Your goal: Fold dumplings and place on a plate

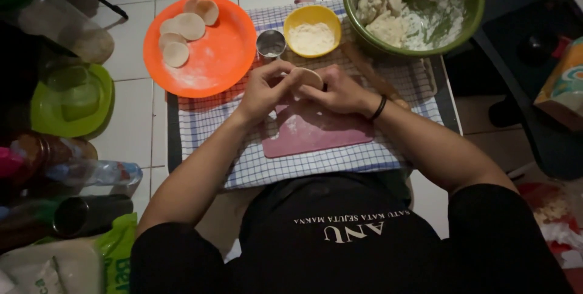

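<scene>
My left hand and my right hand meet above a pink cutting board, and both pinch one round piece of pale dough between their fingertips. A black band circles my right wrist. The board lies on a blue checked cloth. Just beyond my hands stand a small metal ring cutter and a yellow bowl of flour. An orange plate at the left carries several flat dough rounds.
A large green bowl with dough lumps and flour sits at the back right. A wooden rolling pin lies past my right hand. Bottles, a green lidded container, a metal cup and bags crowd the left edge on the tiled floor.
</scene>
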